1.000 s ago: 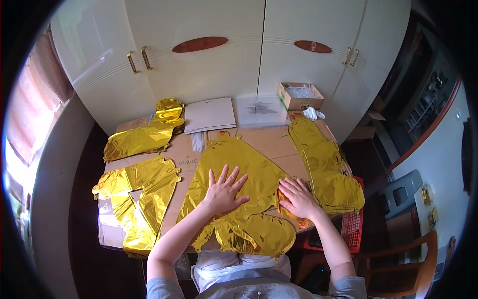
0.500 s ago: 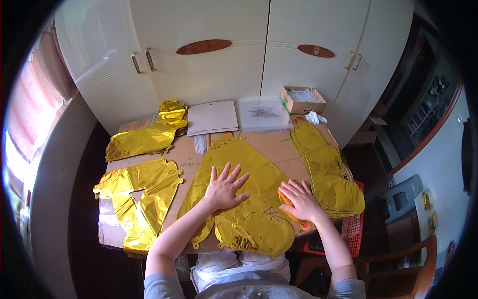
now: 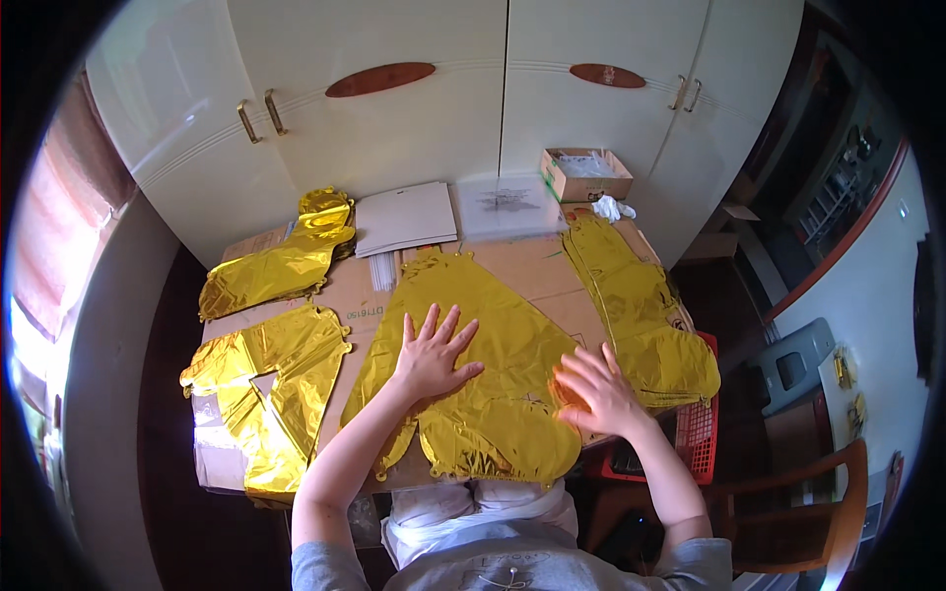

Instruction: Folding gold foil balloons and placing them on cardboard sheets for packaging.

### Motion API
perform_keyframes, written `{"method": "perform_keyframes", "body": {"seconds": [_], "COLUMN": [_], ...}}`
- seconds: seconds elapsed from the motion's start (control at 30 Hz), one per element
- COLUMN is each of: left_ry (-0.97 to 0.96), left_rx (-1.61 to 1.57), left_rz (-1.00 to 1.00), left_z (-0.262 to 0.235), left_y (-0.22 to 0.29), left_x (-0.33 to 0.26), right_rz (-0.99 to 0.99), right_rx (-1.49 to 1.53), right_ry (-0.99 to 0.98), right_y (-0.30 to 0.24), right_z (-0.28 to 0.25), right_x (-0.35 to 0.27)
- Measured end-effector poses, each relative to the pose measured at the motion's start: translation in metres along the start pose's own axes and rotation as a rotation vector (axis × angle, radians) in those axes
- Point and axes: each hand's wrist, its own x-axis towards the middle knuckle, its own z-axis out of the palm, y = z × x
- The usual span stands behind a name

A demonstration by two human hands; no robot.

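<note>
On the cardboard-covered table [image 3: 537, 261], both hands press a gold foil balloon [image 3: 493, 394].

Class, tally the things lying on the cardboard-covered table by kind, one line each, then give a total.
Gold foil balloons, flat: 4, at and
Stacks of white sheets: 2, at and
Small cardboard box: 1
White crumpled scrap: 1
Total: 8
</note>
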Motion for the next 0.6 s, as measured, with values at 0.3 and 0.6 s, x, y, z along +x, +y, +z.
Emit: {"method": "perform_keyframes", "body": {"seconds": [0.3, 0.6], "left_ry": [0.004, 0.046], "left_rx": [0.006, -0.041], "left_rz": [-0.009, -0.008], "left_z": [0.002, 0.003], "left_y": [0.001, -0.001], "left_x": [0.002, 0.002], "right_rz": [-0.304, -0.315], "right_rx": [-0.008, -0.007], "right_ry": [0.162, 0.275], "right_y": [-0.053, -0.042], "right_z": [-0.013, -0.013], "right_x": [-0.046, -0.036]}}
